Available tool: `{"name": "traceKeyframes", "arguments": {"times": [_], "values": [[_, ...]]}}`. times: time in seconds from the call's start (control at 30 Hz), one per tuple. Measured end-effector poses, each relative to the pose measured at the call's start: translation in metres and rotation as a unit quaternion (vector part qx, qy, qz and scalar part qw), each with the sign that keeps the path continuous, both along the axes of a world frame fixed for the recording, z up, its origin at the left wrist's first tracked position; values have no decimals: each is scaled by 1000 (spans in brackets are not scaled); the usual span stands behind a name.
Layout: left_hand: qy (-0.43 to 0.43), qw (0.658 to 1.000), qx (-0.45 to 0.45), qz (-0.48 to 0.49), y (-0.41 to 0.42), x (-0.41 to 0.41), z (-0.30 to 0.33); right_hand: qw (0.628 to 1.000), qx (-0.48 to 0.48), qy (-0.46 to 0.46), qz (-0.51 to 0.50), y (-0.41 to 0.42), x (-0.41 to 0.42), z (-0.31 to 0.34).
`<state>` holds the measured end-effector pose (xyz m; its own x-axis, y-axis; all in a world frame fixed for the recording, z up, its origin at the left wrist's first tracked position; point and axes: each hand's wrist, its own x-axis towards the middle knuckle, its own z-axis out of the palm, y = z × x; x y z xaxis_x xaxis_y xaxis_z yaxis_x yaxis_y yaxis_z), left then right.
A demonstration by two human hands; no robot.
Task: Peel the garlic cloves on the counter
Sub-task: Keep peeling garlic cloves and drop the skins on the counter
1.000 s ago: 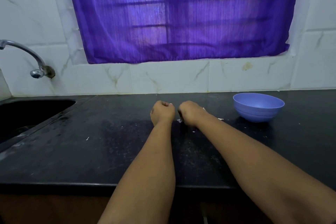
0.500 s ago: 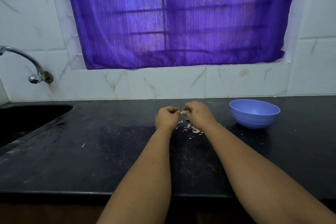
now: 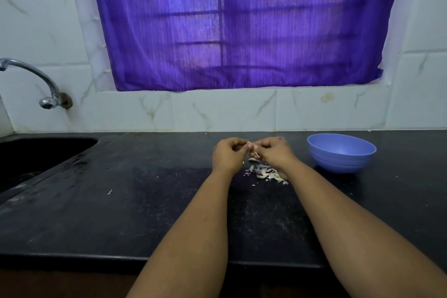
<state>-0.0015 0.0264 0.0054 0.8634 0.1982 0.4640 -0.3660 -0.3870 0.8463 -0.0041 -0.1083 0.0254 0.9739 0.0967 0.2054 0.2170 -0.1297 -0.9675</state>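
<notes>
Clove (image 3: 249, 145) pinched btwn curled fingers of left hand (image 3: 226, 155) & right hand (image 3: 275, 152), above peel pile (image 3: 265, 172).

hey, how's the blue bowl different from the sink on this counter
The bowl is light blue; the sink is black like the counter. The bowl stands on top of the counter at the right, while the sink is sunk into it at the far left. The bowl is round; the sink's visible edge looks straighter, with a rounded corner. Both are open-topped basins.

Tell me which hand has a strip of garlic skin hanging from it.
The right hand: a pale skin strip dangles from its fingertips; the left hand shows none.
</notes>
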Motion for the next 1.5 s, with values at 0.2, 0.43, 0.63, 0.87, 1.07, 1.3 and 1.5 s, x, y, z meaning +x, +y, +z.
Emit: {"name": "traceKeyframes", "arguments": {"times": [0.2, 0.43, 0.63, 0.87, 1.07, 1.3, 1.5], "values": [[-1, 1000, -16, 0, -1, -2, 1, 999, 6, -2, -41, -1, -8, 8], [39, 999, -14, -9, -4, -2, 1, 957, -238, -77, -146, -13, -1, 6], [53, 998, -11, -10, -5, -5, 3, 964, -189, -98, -162, -14, -2, 7], [67, 998, -15, 13, -3, -5, 2, 962, -219, -102, -131, -12, -2, 6], [34, 998, -54, -4, -4, -10, 4, 999, 26, 13, 13, 3, -3, 1], [83, 979, -188, 10, 3, -12, 9, 999, 34, -15, -14, 11, 2, -2], [126, 942, -246, 190, 35, -3, 2, 923, -338, -173, -60, 19, 13, -8]]}}
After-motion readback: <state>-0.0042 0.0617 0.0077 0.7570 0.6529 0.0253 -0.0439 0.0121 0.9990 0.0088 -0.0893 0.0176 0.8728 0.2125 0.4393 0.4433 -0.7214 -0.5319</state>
